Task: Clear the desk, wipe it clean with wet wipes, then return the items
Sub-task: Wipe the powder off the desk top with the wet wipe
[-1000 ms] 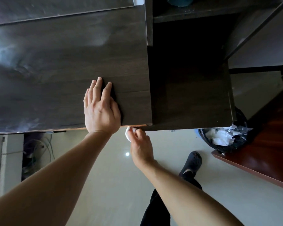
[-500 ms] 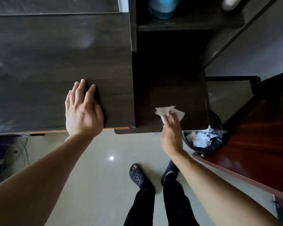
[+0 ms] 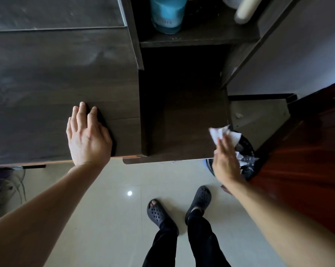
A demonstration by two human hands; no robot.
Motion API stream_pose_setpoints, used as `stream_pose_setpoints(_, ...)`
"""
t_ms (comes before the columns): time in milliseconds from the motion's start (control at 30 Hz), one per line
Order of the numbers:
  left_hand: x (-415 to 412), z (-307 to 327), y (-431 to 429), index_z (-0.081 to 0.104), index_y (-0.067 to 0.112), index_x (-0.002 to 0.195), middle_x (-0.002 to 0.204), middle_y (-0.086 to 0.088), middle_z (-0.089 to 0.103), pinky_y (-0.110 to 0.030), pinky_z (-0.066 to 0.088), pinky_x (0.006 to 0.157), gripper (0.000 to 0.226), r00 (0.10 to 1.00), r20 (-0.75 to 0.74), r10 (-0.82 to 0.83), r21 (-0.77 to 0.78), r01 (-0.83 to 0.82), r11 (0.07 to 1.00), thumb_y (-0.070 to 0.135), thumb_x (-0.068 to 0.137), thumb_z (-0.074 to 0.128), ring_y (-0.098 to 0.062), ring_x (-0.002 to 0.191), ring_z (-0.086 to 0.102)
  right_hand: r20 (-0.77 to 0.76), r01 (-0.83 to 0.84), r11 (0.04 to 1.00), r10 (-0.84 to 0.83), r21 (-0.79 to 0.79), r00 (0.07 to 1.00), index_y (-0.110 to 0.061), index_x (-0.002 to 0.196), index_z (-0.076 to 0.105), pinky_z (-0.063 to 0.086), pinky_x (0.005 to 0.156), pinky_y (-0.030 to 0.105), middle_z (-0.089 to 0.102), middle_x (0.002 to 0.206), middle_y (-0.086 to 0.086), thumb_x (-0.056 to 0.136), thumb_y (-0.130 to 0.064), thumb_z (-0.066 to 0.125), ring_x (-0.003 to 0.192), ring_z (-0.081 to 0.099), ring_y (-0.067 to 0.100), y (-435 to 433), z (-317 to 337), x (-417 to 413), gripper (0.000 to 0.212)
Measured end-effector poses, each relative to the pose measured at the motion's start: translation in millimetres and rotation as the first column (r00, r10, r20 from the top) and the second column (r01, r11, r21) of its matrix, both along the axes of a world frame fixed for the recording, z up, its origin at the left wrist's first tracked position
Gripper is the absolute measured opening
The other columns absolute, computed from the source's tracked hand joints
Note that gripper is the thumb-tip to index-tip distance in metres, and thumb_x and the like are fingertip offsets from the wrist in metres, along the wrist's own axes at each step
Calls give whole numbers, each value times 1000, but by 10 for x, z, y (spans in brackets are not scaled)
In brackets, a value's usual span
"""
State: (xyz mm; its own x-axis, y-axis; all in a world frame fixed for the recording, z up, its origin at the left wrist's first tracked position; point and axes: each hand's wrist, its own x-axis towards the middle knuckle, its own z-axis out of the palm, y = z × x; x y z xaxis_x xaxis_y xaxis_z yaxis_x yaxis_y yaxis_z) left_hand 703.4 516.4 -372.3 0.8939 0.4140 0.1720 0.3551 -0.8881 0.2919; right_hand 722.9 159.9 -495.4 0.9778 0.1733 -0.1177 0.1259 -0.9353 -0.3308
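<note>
The dark wooden desk [image 3: 47,83] fills the upper left, its top bare and streaked. My left hand [image 3: 87,135] rests flat on it near the front edge, fingers straight. My right hand [image 3: 225,162] holds a crumpled white wet wipe [image 3: 223,134] at the right front corner of the lower shelf [image 3: 182,132], right beside the black waste bin [image 3: 247,162]. The wipe sticks out beyond my fingertips, over the bin's near rim.
The bin holds several crumpled white wipes in a black liner. A blue container [image 3: 166,14] and a pale cylinder [image 3: 243,12] stand on the upper shelf. A red-brown wooden surface [image 3: 307,160] lies at right. My feet in dark clogs [image 3: 159,214] stand on pale tiles.
My right hand has carried the wipe from the desk's front edge across the lower shelf to the right, up to the bin. My left hand has stayed flat on the desk.
</note>
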Motion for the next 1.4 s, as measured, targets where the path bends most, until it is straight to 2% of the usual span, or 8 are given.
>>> stream_pose_setpoints(133, 249, 55, -431, 44, 8, 135, 153, -19, 27, -47, 11, 117, 52, 992, -93, 81, -70, -88, 994, 33, 90, 37, -35, 143, 17, -36, -231, 972, 233, 46, 972, 4, 138, 39, 28, 113, 43, 30, 150, 20, 96, -22, 35, 142, 23, 31, 56, 71, -146, 50)
stream_pose_setpoints(300, 439, 1, -779, 30, 10, 144, 157, -19, 13, -46, 2, 119, 64, 984, -153, 91, -25, -95, 995, 42, 91, 46, -34, 146, 4, -73, -131, 988, 125, -82, 990, 4, 141, 33, 23, 115, 47, 23, 152, 24, 96, -38, 29, 142, 19, 36, -131, 63, 706, 62)
stream_pose_setpoints(567, 455, 6, -785, 34, 9, 142, 156, -19, 17, -46, 6, 119, 63, 980, -160, 119, 5, -120, 993, 40, 89, 50, -33, 146, 8, -156, 51, 998, -57, -46, 986, -10, 147, 20, 39, 95, 43, 5, 158, 3, 101, -27, 33, 128, 42, 34, 68, 263, 1629, 51)
stream_pose_setpoints(700, 466, 26, -789, 36, 8, 141, 155, -19, 19, -46, 7, 119, 65, 980, -149, 129, 5, -130, 992, 42, 87, 48, -33, 146, 9, 26, -151, 988, 152, -16, 988, 6, 135, 41, 46, 98, 47, 30, 149, 22, 94, -3, 44, 134, 35, 40, -173, 140, 990, 42)
stream_pose_setpoints(867, 476, 24, -800, 38, 8, 140, 155, -19, 22, -45, 9, 119, 65, 982, -127, 143, 22, -141, 990, 42, 85, 48, -32, 145, 11, -41, -222, 970, 227, 98, 973, -12, 139, 42, 57, 73, 40, 31, 152, 7, 83, 12, 49, 108, 60, 39, -414, 143, 1373, 61)
stream_pose_setpoints(1100, 466, 6, -804, 36, 12, 143, 155, -18, 22, -46, 9, 119, 62, 985, -123, 117, 55, -111, 992, 42, 89, 45, -35, 145, 12, -91, 83, 986, -70, 147, 993, -15, 142, 36, 51, 84, 39, 21, 156, 6, 79, 13, 44, 118, 51, 38, -76, 136, 1490, 69)
stream_pose_setpoints(1233, 474, 9, -825, 38, 13, 142, 154, -18, 26, -50, 13, 117, 55, 991, -124, 50, 97, -38, 995, 34, 92, 43, -39, 143, 17, 60, 61, 959, -80, 275, 995, -8, 131, 54, 56, 74, 33, 37, 148, 14, 78, 21, 52, 115, 58, 34, -321, 53, 719, 61)
stream_pose_setpoints(1400, 520, 38, -890, 37, 5, 142, 152, -21, 27, -54, 19, 114, 55, 979, -193, -63, 142, 91, 986, 17, 90, 48, -44, 140, 19, -29, 181, 941, -180, 286, 983, -8, 121, 62, 39, 91, 23, 57, 129, 19, 66, 27, 59, 110, 61, 33, -546, 57, 82, 65)
